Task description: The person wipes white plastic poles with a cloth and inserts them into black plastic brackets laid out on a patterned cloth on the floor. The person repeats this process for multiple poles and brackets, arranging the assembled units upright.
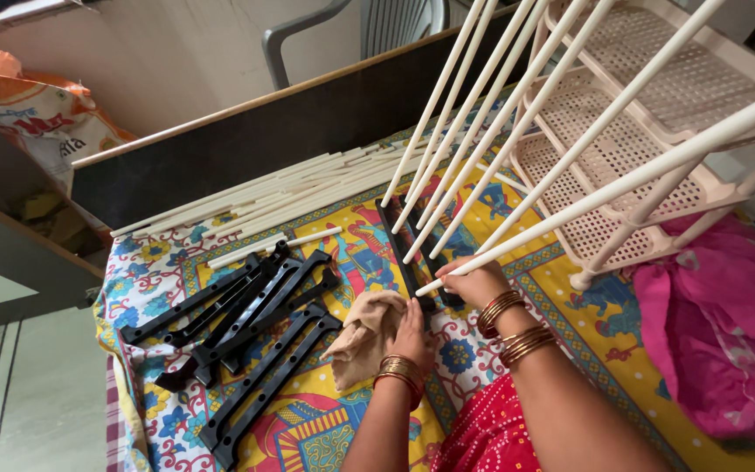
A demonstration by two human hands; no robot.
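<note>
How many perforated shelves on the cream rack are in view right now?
3. Top shelf at the upper right edge, middle shelf just below it, lowest shelf beneath that, nearest the right hand, which grips a cream rod. Further shelves may lie outside the frame.

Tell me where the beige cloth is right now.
In the head view, the beige cloth lies bunched on the patterned bedsheet, low and centre, touching the left hand, just right of the black plastic brackets.

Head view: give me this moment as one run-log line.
left hand: on tan cloth | right hand: gripping cream rod end, by black bracket | rack: tilted on patterned sheet | spare brackets, loose rods: left
</note>
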